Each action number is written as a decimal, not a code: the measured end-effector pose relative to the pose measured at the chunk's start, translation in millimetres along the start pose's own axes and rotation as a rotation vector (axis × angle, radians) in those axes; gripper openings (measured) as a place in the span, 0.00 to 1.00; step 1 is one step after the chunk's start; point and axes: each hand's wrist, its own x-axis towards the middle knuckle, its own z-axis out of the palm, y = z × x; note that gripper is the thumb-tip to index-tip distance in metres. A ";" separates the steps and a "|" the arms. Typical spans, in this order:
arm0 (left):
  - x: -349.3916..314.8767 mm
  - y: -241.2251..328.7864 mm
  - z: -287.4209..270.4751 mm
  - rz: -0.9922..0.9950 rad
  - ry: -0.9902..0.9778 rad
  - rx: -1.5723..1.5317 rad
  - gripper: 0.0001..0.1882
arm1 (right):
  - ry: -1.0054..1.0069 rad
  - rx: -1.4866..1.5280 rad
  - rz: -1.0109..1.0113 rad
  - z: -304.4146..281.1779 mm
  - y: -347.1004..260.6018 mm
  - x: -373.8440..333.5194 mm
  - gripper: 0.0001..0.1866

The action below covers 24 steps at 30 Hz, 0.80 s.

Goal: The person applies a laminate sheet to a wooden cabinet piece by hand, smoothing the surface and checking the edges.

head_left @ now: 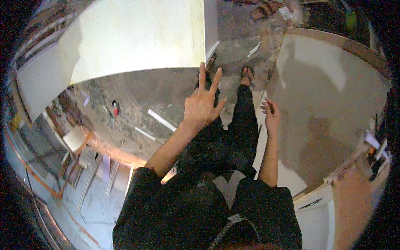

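My left hand [202, 102] reaches forward with its fingers stretched and spread, holding nothing. Its longest fingertip overlaps the near right corner of a large white board [137, 39]; I cannot tell whether it touches. To the right, my right hand [271, 111] hangs with its fingers loosely bent and apart, nothing seen in them. It is beside the left edge of a broad pale panel [291, 89], which lies mostly in shadow.
White strips [161, 120] and a small red-and-dark object [116, 109] lie on the rough, dirty floor [137, 96] at left. A foot in a sandal [247, 75] stands between board and panel. Wood pieces [75, 139] sit at far left; clutter [375, 146] lines the right.
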 end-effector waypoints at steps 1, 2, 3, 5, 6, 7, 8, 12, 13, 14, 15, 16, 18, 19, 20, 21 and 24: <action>3.1 4.9 -4.6 -0.036 -0.012 0.037 0.44 | -0.033 0.048 0.032 -5.6 3.3 7.3 0.17; 5.4 7.3 -6.2 -0.067 -0.026 0.076 0.44 | -0.057 0.051 0.037 -9.0 10.6 11.1 0.17; 6.3 6.3 -3.7 -0.086 -0.028 0.085 0.44 | -0.071 0.040 0.057 -11.4 17.2 11.8 0.17; 8.1 6.7 4.6 0.008 0.081 0.053 0.46 | -0.067 -0.025 0.023 -22.1 36.1 13.4 0.17; 10.8 8.8 10.1 -0.002 0.083 0.057 0.46 | -0.077 -0.023 0.023 -29.9 47.3 13.9 0.17; 13.2 8.7 14.3 0.001 0.098 0.085 0.46 | -0.109 -0.039 0.035 -33.1 43.2 11.6 0.17; 15.0 8.4 18.3 0.007 0.112 0.111 0.46 | -0.138 -0.055 0.047 -34.8 41.9 9.8 0.17; 22.9 3.7 25.2 -0.022 0.082 0.137 0.46 | -0.170 0.024 0.058 -38.0 62.1 3.4 0.16; 24.0 1.7 28.3 0.001 0.103 0.148 0.45 | -0.168 0.025 0.059 -37.7 62.7 1.8 0.16; 24.1 0.0 31.4 0.023 0.125 0.158 0.45 | -0.175 0.012 0.092 -38.1 62.6 0.4 0.15; 23.5 0.5 34.9 0.025 0.125 0.158 0.45 | -0.181 -0.002 0.125 -37.8 62.1 -0.7 0.15; 22.1 3.7 38.6 -0.012 0.074 0.241 0.46 | -0.179 -0.004 0.124 -38.3 61.5 -1.7 0.15; 15.0 2.1 49.4 -0.049 0.025 0.320 0.46 | -0.191 -0.065 0.118 -39.2 61.6 -3.4 0.15; 9.0 -2.5 56.3 0.033 0.066 0.352 0.47 | -0.191 -0.068 0.117 -39.2 63.5 -4.3 0.15; 4.3 -6.6 61.7 0.115 0.107 0.383 0.48 | -0.190 -0.046 0.107 -39.1 66.0 -5.1 0.15; 0.8 -9.8 66.0 0.114 0.109 0.380 0.48 | -0.190 -0.025 0.097 -39.5 67.6 -5.9 0.15; 1.2 -9.7 56.3 0.146 0.085 0.357 0.47 | -0.188 -0.064 0.080 -40.0 70.4 -9.3 0.14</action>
